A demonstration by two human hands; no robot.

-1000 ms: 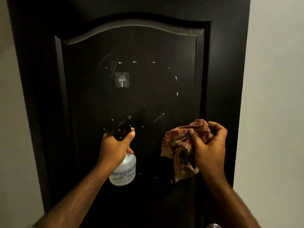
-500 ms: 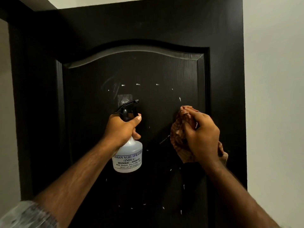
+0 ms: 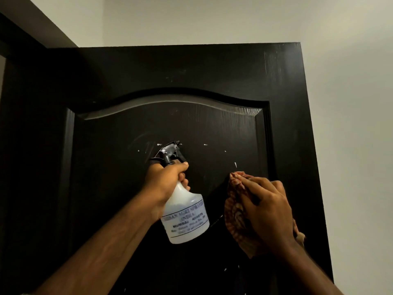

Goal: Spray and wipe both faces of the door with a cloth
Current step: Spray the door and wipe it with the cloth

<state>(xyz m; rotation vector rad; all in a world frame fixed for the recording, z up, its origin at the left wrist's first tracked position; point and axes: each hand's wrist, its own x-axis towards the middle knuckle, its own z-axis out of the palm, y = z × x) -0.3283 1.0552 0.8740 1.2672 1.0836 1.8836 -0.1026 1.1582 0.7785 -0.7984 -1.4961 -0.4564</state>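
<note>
A dark brown door with an arched raised panel fills the view, its top edge showing. White specks dot the panel. My left hand grips the neck of a clear spray bottle with a black trigger head, held upright close to the panel's middle. My right hand presses a red-and-cream patterned cloth flat against the panel's right side, below a white streak. The bottle's head hides the small hook on the panel.
A pale wall runs along the door's right edge and above it. The dark door frame stands at the upper left.
Both hands have risen up the door and the view has tilted upward, so the door's top edge now shows. The cloth went from bunched in my fingers to pressed against the panel.
</note>
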